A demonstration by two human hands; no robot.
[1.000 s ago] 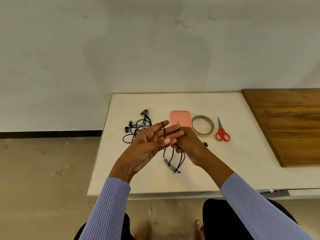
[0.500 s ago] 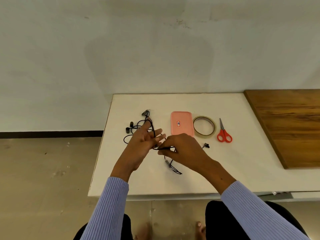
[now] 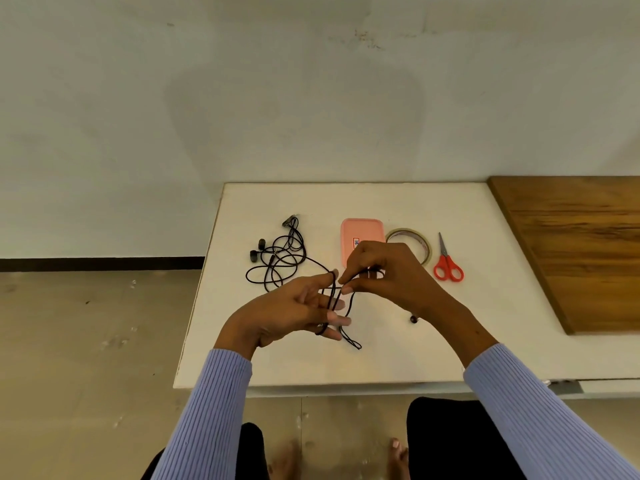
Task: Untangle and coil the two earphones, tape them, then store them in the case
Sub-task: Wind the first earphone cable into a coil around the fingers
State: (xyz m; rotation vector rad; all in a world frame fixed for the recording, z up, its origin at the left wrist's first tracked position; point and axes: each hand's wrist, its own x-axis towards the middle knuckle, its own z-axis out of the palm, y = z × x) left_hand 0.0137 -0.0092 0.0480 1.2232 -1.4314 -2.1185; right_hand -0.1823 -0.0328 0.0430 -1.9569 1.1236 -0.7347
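Note:
My left hand (image 3: 287, 315) is held flat above the white table (image 3: 485, 306), fingers spread, with a black earphone cable (image 3: 333, 299) looped around them. My right hand (image 3: 388, 275) pinches the same cable just beyond the left fingertips. A loose loop hangs below my left hand, and an earbud (image 3: 413, 319) dangles under my right wrist. The second black earphone (image 3: 280, 259) lies in a loose tangle on the table at the left. The pink case (image 3: 360, 233) lies shut behind my right hand, partly hidden by it.
A roll of clear tape (image 3: 417, 242) lies right of the case, and red-handled scissors (image 3: 446, 263) right of that. A wooden board (image 3: 581, 247) covers the table's right end. The wall stands close behind the table. My knees are under the front edge.
My right hand has risen from beside my left palm to beyond the fingertips, carrying the cable over them. My left hand has turned flatter, with the cable now around several fingers.

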